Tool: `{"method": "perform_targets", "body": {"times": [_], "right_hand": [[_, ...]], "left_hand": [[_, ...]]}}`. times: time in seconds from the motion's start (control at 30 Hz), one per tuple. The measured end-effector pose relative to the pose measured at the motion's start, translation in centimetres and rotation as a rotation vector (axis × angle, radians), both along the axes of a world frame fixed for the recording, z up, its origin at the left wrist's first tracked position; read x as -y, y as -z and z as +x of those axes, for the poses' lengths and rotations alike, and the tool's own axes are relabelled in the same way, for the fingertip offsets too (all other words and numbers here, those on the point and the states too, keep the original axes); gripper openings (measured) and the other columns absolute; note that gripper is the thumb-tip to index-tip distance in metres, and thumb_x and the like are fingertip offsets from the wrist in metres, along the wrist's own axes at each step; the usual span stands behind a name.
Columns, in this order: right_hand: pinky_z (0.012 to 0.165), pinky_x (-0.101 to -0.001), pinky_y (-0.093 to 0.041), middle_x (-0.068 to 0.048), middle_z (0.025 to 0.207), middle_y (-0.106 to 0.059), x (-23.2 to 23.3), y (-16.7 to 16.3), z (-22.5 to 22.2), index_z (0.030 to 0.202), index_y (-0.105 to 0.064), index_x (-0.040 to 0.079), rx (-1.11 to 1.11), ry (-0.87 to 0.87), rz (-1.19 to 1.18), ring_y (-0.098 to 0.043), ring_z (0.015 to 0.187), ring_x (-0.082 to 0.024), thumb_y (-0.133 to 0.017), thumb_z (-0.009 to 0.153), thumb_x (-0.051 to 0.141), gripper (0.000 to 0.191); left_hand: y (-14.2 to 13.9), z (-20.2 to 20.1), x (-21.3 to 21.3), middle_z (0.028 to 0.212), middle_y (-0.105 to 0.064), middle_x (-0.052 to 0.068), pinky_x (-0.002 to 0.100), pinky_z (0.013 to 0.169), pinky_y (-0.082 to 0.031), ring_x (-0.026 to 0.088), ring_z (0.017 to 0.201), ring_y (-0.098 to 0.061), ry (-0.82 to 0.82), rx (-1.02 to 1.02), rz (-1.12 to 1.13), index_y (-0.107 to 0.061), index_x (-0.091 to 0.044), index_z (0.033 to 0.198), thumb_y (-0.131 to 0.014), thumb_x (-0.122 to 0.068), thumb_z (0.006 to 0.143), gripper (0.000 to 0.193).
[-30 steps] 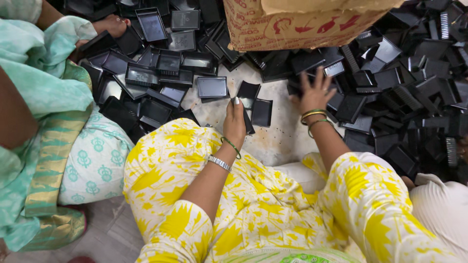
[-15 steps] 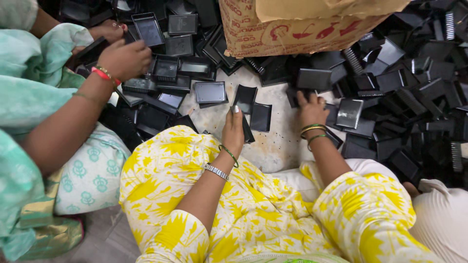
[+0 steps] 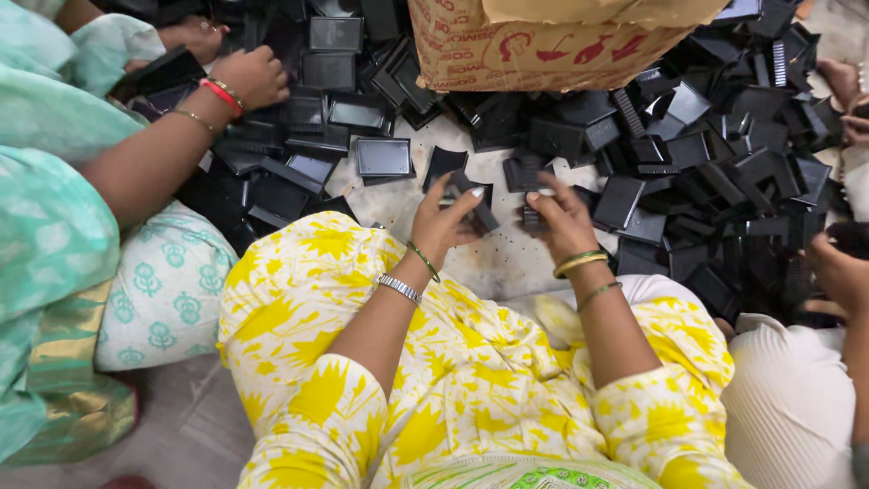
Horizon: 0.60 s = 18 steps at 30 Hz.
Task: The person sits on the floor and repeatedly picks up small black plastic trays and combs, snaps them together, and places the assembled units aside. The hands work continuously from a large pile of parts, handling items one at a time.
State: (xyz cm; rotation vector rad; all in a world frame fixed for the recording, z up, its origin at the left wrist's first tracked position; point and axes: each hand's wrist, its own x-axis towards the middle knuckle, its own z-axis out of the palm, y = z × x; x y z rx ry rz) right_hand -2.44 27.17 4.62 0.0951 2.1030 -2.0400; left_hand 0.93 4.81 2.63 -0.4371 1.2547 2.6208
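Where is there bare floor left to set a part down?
One bare patch of floor lies between the left hand, right hand and yellow lap. Black parts crowd everywhere else, up to the carton.

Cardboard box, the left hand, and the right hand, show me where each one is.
cardboard box (image 3: 543,54), head view, on its printed front wall.
left hand (image 3: 441,222), head view, on the back of the hand.
right hand (image 3: 563,222), head view, on the back of the hand.
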Motion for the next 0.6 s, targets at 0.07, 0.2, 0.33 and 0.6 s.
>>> {"method": "perform_targets", "body": {"times": [0.07, 0.2, 0.33, 0.6], "right_hand": [[0.085, -0.0361, -0.062, -0.006, 0.121, -0.068, 1.1, -0.9, 1.6, 0.148, -0.048, 0.004, 0.175, -0.107, -0.347, -0.069, 0.103, -0.015, -0.066, 0.092, 0.014, 0.06], [0.095, -0.0317, -0.056, -0.004, 0.129, -0.067, 2.9, -1.8, 3.4, 0.152, -0.048, 0.001, 0.103, -0.169, -0.355, -0.065, 0.11, -0.012, -0.063, 0.099, 0.013, 0.056], [0.1, -0.0262, -0.048, -0.004, 0.137, -0.063, 3.5, -2.1, 3.8, 0.159, -0.046, 0.001, -0.047, -0.238, -0.098, -0.058, 0.115, -0.009, -0.06, 0.105, 0.017, 0.058], [0.111, -0.0271, -0.039, -0.008, 0.154, -0.041, 3.4, -2.3, 4.6, 0.16, -0.026, 0.002, -0.304, -0.473, 0.061, -0.043, 0.135, -0.013, -0.066, 0.098, 0.01, 0.075]], "left_hand": [[-0.5, 0.0, -0.3, 0.108, -0.069, 0.004, 0.04, 0.07, -0.064, 0.022, 0.083, -0.075, 0.06, -0.087, 0.092, -0.05, -0.019, 0.144, -0.08, -0.024, 0.084, 0.067], [-0.6, 0.4, -0.5, 0.112, -0.069, 0.002, 0.041, 0.075, -0.065, 0.021, 0.088, -0.075, 0.132, -0.11, 0.093, -0.054, -0.019, 0.142, -0.079, -0.022, 0.088, 0.06], [-0.5, 0.6, -0.4, 0.111, -0.07, 0.003, 0.043, 0.077, -0.065, 0.022, 0.089, -0.075, 0.168, -0.169, 0.124, -0.057, -0.017, 0.14, -0.08, -0.019, 0.087, 0.058], [-1.0, 0.8, -0.2, 0.106, -0.07, 0.001, 0.036, 0.066, -0.062, 0.018, 0.081, -0.072, 0.17, -0.149, -0.024, -0.058, -0.022, 0.141, -0.073, -0.028, 0.091, 0.053]]}}
